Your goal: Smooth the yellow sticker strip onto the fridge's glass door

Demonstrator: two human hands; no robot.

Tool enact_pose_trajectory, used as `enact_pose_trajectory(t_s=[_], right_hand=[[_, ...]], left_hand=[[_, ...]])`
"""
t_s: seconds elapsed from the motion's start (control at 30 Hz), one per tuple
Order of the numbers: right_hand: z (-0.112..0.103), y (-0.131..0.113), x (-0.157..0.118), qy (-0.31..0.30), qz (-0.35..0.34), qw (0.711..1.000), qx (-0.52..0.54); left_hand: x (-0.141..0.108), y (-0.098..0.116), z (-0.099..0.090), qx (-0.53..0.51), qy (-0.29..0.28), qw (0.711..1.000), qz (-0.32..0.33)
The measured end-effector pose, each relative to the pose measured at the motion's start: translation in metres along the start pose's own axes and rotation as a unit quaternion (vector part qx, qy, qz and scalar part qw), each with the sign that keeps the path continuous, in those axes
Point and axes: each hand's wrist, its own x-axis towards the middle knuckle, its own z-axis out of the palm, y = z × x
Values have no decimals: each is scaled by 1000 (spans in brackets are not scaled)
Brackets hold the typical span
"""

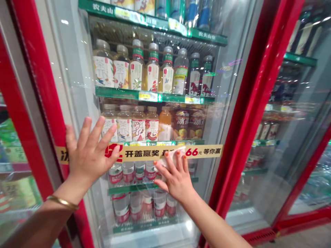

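Hands (89,153) (178,177) spread, white cloth (162,160) — rumpled, half-covered

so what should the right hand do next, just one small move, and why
Probably slide the right hand, with the white cloth beneath it, toward the right end of the beige strip: the cloth overlaps the strip, that end is uncovered, and the left hand covers part of the strip on the other side.
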Motion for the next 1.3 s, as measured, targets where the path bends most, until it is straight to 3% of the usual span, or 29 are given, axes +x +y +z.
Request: enact_pose_trajectory(t_s=[0.07, 0.13, 0.2, 0.27, 0.33, 0.43, 0.5, 0.53, 0.6, 0.67, 0.73, 0.77, 0.83, 0.93, 1.0, 1.07, 1.17, 1.23, 1.3], right_hand=[[-4, 17, -13, -1, -43, 999, -9], [-13, 55, -8, 6, 42, 999, -28], [-21, 87, 17, 33, 170, 984, -42], [-24, 91, 48, 54, 229, 971, -38], [-21, 65, 62, 46, 173, 984, -14], [-12, 14, 41, -13, -54, 998, 25], [-11, 7, 21, -59, -149, 987, 32], [-13, 15, 18, -76, -144, 986, 28], [-23, 46, 33, -78, -41, 996, 9], [-34, 77, 72, -39, 109, 993, -13], [-41, 86, 113, 8, 199, 980, -21], [-41, 80, 126, 20, 204, 979, -17], [-37, 51, 129, 13, 125, 992, 12], [-24, 8, 90, -47, -125, 988, 73], [-22, 10, 67, -80, -200, 974, 73], [-28, 37, 70, -81, -126, 988, 34], [-44, 80, 121, -24, 102, 994, -27], [-49, 80, 154, 9, 177, 983, -35], [-45, 51, 162, 16, 137, 990, -19]], left_hand=[[0, 1, 0, 5, 1, 1000, -3], [0, 1, 1, 12, -2, 1000, -1], [0, 2, 0, 14, -3, 1000, 3], [0, 2, 0, 16, -4, 1000, 4], [0, 2, 0, 19, -9, 1000, 2], [0, 2, -1, 18, -13, 1000, 3], [0, 3, -1, 15, -13, 1000, 2], [1, 3, -1, 13, -14, 1000, 0], [1, 4, -1, 12, -18, 1000, -3], [1, 4, -1, 15, -20, 1000, -3], [1, 4, -1, 19, -15, 1000, -1], [1, 4, -1, 19, -13, 1000, 0], [1, 4, -2, 14, -12, 1000, 0], [1, 4, -1, 3, -16, 1000, -6], [1, 5, -1, 4, -14, 1000, -9], [1, 6, 0, 9, -12, 1000, -7], [1, 7, -1, 9, -13, 1000, -8], [1, 7, -2, 10, -17, 1000, -14], [1, 6, -3, 14, -18, 1000, -16]])
